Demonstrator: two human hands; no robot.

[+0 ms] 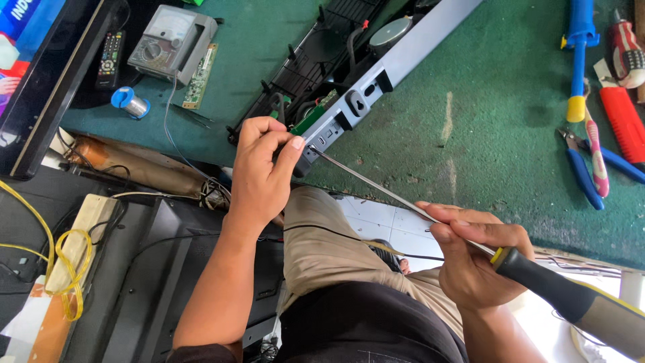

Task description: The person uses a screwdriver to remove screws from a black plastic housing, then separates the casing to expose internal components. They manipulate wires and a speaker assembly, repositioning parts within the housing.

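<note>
A green-covered desk (484,114) fills the upper part of the view, and across it lies a long grey and black device casing (356,81), opened so that its dark ribbed inside and a green circuit board show, its near end reaching the desk's front edge. At the far left stands a dark screen (40,74), with a remote control (109,59), a grey meter with a dial (171,42) and a small blue-capped spool of solder (130,102) beside it. The left hand (263,171) is closed around the casing's near end, thumb pressed on the grey face. The right hand (470,252) grips a long screwdriver (510,262) where the shaft meets the black and yellow handle, its thin metal shaft running up-left so that the tip meets the casing end just beside the left thumb. At the right lie blue-handled pliers (581,171), a blue tool with a yellow tip (578,54) and red-handled tools (621,114)
</note>
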